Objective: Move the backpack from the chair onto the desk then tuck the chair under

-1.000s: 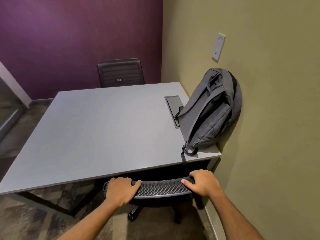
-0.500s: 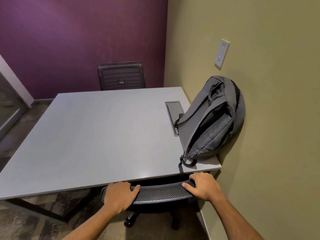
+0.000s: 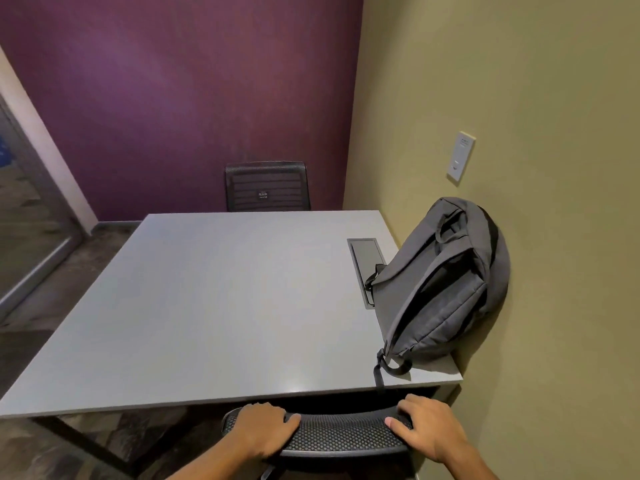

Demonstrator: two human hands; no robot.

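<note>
Leaning on the desk [image 3: 194,306], the backpack [image 3: 446,289] is already resting there, while the left hand [image 3: 261,429] and right hand [image 3: 427,427] are gripping the chair [image 3: 339,433] backrest at the desk's near edge, the tucking seemingly nearly finished.

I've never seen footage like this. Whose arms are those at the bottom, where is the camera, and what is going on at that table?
There is no machine here: a person wears a wide-angle camera on the head, so you look down along their own arms. The left hand and right hand both grip the mesh top of a black office chair, whose back stands at the near edge of the grey desk. On the desk's right side a grey backpack stands tilted, leaning against the wall. It partly covers a cable hatch set into the desktop. A second chair stands at the far side.
</note>
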